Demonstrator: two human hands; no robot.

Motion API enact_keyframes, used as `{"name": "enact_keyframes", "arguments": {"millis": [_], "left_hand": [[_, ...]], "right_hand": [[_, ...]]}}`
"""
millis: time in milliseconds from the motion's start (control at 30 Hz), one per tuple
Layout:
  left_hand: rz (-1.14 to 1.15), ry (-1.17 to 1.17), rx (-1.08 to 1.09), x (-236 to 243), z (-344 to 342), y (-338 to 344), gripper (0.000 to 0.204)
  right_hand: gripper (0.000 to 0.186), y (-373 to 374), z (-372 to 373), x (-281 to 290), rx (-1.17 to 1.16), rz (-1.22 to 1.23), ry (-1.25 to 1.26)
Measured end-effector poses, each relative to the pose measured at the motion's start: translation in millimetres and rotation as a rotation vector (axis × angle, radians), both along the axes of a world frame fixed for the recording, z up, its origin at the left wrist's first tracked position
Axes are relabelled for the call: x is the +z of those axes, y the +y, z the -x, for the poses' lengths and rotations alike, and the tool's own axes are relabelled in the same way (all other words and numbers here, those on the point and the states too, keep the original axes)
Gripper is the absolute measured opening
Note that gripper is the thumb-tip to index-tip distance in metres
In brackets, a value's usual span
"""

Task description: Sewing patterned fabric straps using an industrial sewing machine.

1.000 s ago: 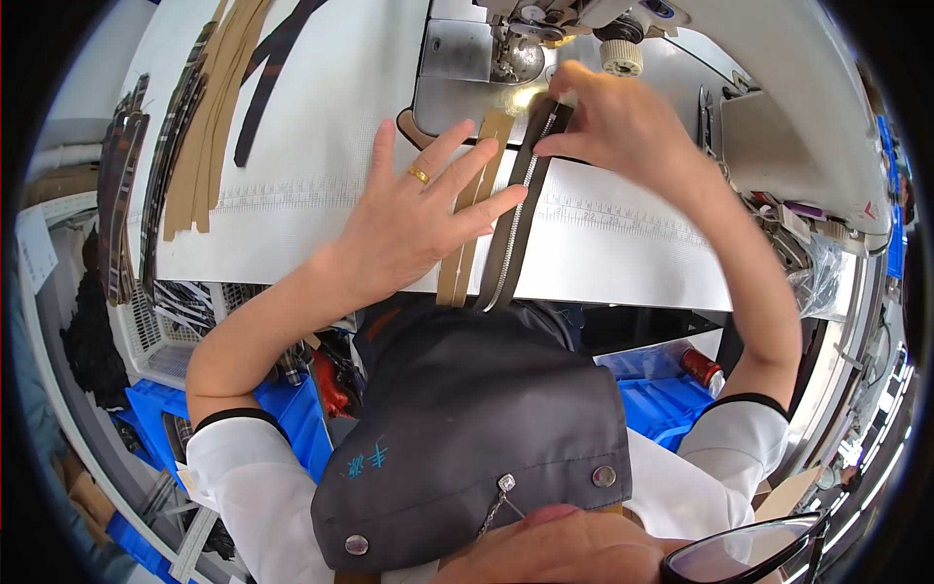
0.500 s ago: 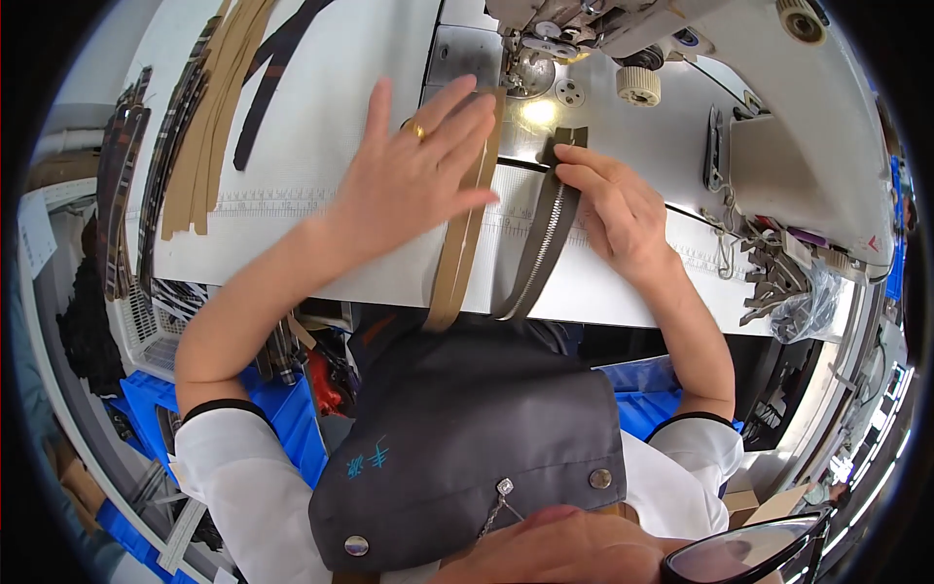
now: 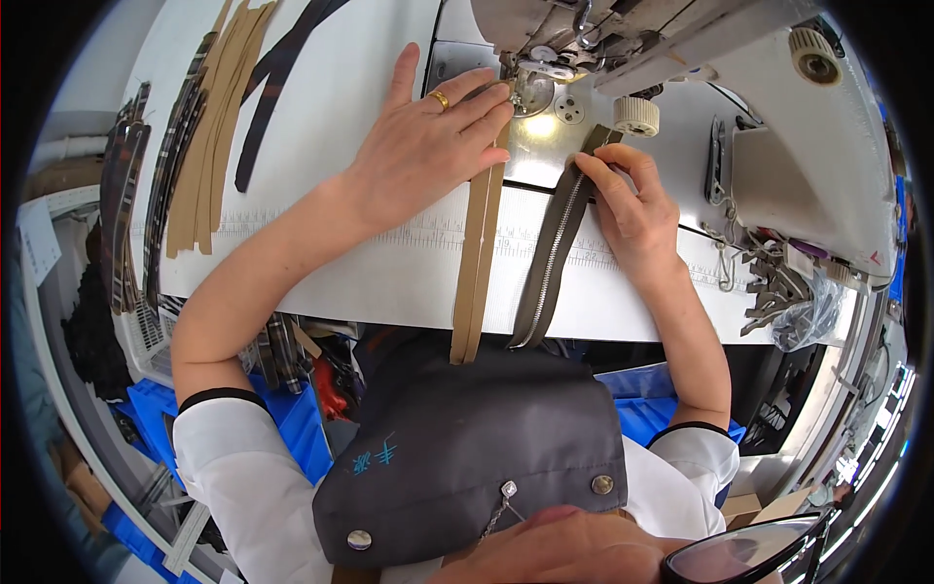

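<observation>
My left hand [image 3: 423, 141] lies spread over the upper part of a tan fabric strip [image 3: 477, 263], its fingertips close to the sewing machine's needle area [image 3: 530, 88]. The strip has a line along its middle and runs down over the table's front edge. Between thumb and fingers, my right hand [image 3: 632, 200] pinches the upper end of a dark olive zipper [image 3: 556, 243] with silver metal teeth. The zipper slants down to the table edge, apart from the tan strip.
Tan strips [image 3: 216, 136] and dark strips [image 3: 268, 92] lie at the table's far left. A printed ruler scale [image 3: 428, 232] crosses the tabletop. Scissors-like snips [image 3: 718, 161] rest by the machine's base, and fabric scraps with a clear plastic bag [image 3: 812, 307] sit at the right edge.
My left hand has moved up and right toward the needle area, and the tan strip now hangs straighter. My right hand has shifted slightly right with the zipper.
</observation>
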State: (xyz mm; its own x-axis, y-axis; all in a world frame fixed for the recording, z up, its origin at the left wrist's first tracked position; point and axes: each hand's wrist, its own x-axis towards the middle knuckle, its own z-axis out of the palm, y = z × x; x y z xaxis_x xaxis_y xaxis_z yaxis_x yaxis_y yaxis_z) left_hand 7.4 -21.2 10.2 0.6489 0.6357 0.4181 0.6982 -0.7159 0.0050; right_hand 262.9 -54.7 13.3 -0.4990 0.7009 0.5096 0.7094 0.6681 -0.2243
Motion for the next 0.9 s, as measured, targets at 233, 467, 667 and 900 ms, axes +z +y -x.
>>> {"name": "enact_keyframes", "arguments": {"millis": [233, 467, 667, 900], "left_hand": [[0.028, -0.072, -0.025, -3, 3, 2, 0.041], [0.000, -0.108, -0.036, -8, 4, 7, 0.033], [-0.013, -0.109, 0.003, -8, 5, 6, 0.028], [0.002, -0.179, 0.046, -8, 6, 8, 0.021]], "right_hand": [[0.030, -4, 8, 19, 0.038, 0.156, 0.136], [0.023, 17, 29, 28, 0.090, 0.156, 0.186], [0.020, 30, 43, 9, 0.110, 0.144, 0.304], [0.023, 30, 46, 5, 0.104, 0.250, 0.218]]}}
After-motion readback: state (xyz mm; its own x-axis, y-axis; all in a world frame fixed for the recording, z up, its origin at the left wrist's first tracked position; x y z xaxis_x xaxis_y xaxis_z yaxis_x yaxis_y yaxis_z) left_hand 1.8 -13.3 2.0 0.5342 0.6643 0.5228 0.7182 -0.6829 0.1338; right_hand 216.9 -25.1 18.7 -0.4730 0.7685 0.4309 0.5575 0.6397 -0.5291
